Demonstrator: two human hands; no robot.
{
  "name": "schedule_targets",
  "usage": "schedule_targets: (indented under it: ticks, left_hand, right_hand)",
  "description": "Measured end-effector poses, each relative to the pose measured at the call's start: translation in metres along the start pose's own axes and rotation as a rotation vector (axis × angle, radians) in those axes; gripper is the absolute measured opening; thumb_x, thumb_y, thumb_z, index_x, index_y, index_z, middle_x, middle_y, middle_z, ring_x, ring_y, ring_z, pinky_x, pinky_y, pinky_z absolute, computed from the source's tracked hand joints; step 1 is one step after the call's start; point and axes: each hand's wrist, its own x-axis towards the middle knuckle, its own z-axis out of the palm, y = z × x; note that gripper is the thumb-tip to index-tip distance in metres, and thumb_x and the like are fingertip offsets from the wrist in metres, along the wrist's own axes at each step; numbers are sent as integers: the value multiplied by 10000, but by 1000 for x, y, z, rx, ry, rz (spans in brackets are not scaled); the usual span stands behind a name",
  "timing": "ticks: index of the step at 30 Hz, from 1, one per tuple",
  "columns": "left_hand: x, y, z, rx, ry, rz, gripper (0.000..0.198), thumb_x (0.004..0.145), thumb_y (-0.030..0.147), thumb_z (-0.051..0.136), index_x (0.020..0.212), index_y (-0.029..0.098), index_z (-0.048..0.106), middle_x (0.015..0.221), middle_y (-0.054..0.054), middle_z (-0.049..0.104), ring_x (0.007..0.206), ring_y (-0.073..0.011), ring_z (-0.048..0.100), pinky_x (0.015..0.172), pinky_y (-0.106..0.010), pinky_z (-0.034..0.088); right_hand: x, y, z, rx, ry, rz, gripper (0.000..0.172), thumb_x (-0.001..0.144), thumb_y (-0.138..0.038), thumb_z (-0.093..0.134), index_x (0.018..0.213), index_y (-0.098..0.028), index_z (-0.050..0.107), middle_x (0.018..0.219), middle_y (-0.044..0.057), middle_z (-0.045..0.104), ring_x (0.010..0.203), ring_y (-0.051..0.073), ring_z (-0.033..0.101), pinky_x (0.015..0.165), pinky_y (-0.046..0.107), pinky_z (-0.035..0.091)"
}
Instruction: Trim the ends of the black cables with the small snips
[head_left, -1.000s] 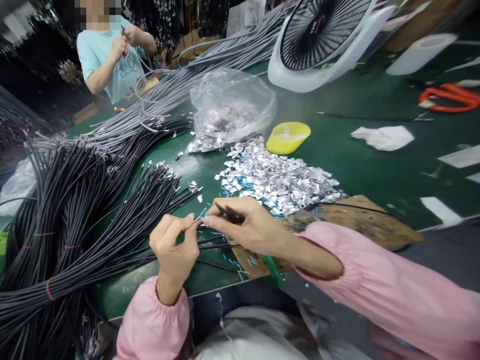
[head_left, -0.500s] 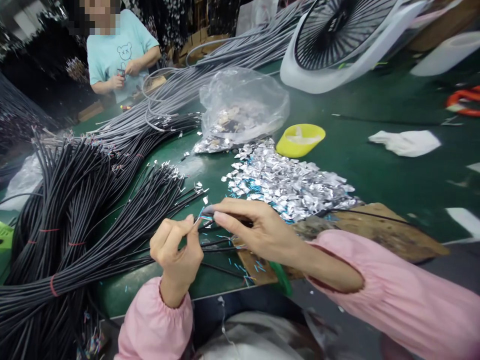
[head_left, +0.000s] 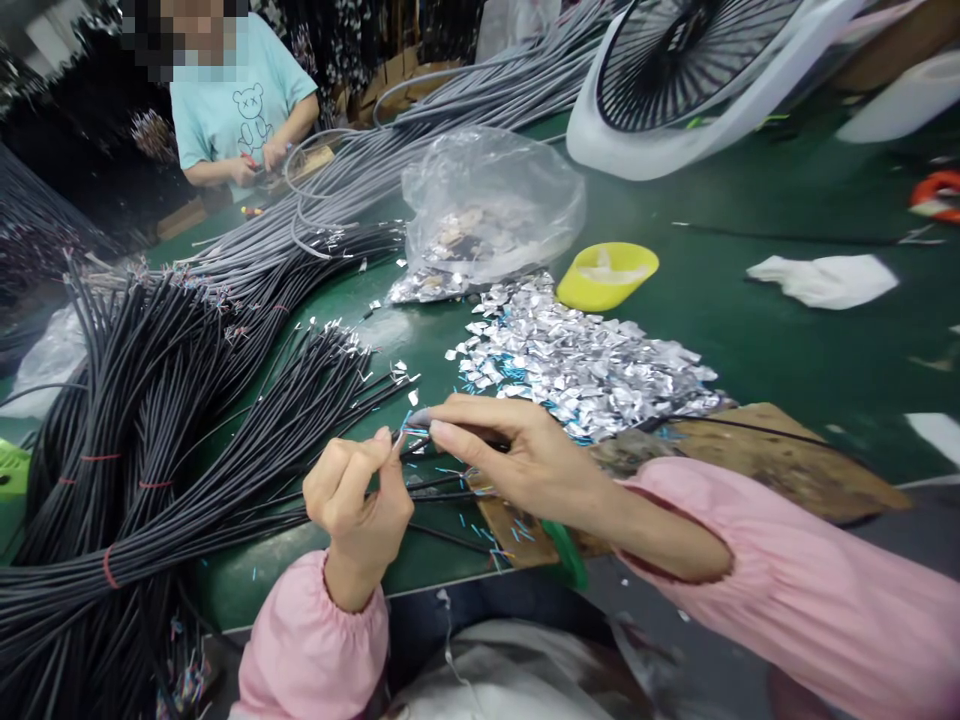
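Observation:
My left hand is closed in a pinch, thumb and forefinger pressed on the thin wires at a cable's stripped end. Blue insulation shows on these wires. Opposite it, my right hand is closed around the same end, fingertips beside the wires; a dark length, seemingly the black cable, lies under its fingers. The two hands almost touch. Close by on the left lie bundled black cables with stripped ends. Behind my right hand spreads a heap of silver foil scraps mixed with blue bits.
A clear plastic bag of scraps stands beyond the heap, near a yellow cup-like container. A white-framed fan is at the back right. Grey cables cross the green table. Across it, a co-worker handles something red.
My hands keep nearly the same pose at the wires. The view has shifted slightly, and the co-worker's hands have moved lower.

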Motion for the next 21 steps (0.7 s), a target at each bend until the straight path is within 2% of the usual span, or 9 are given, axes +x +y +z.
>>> schedule_targets:
  ticks: [4, 7, 9, 14, 17, 19, 21]
  left_hand:
    - [0, 1, -1, 35, -28, -24, 128, 730, 77, 660, 706, 177, 583, 581, 36, 578, 504, -73, 524, 491, -188, 423]
    - [1, 1, -2, 32, -124, -94, 43, 788, 162, 618, 747, 174, 621, 630, 7, 632, 522, -83, 557, 498, -193, 424]
    - [1, 1, -4, -7, -186, -152, 115, 828, 192, 563, 739, 173, 634, 609, 1, 627, 524, -90, 561, 504, -200, 417]
    - [4, -1, -6, -290, -344, -467, 328, 887, 292, 456, 611, 177, 589, 491, 24, 533, 421, -78, 479, 436, -206, 353]
    - [7, -1, -7, -492, -457, -649, 402, 899, 355, 420, 570, 167, 553, 406, 49, 444, 328, -60, 390, 367, -201, 289]
    - [8, 0, -7, -508, -470, -642, 381, 883, 355, 452, 580, 162, 578, 421, 44, 459, 348, -63, 405, 370, -199, 289]
    - [8, 2, -6, -426, -432, -547, 298, 846, 320, 525, 613, 165, 625, 491, 25, 528, 430, -78, 467, 418, -202, 329]
  right_hand:
    - [-1, 1, 2, -67, 68, -19, 248, 843, -299, 515, 823, -152, 713, 636, 34, 600, 529, 105, 508, 455, 210, 396]
    - [-2, 2, 3, -123, 148, -73, 227, 841, -276, 524, 847, -154, 715, 639, 36, 606, 536, 110, 518, 479, 219, 424]
    - [-3, 3, 4, -147, 174, -112, 211, 842, -252, 523, 848, -159, 712, 646, 37, 616, 537, 112, 524, 487, 223, 435]
    - [-4, 2, 3, -195, 175, -171, 187, 841, -219, 523, 818, -173, 703, 659, 37, 629, 561, 119, 551, 514, 234, 454]
    - [-3, 1, 1, -180, 159, -138, 179, 839, -217, 518, 767, -171, 676, 651, 30, 621, 547, 111, 540, 508, 228, 437]
    - [-2, 1, 0, -141, 161, -65, 160, 828, -268, 540, 759, -167, 643, 643, 23, 605, 534, 108, 519, 491, 225, 417]
    - [0, 1, -1, -102, 164, 10, 201, 796, -357, 584, 736, -166, 603, 636, 13, 571, 516, 102, 478, 456, 222, 379]
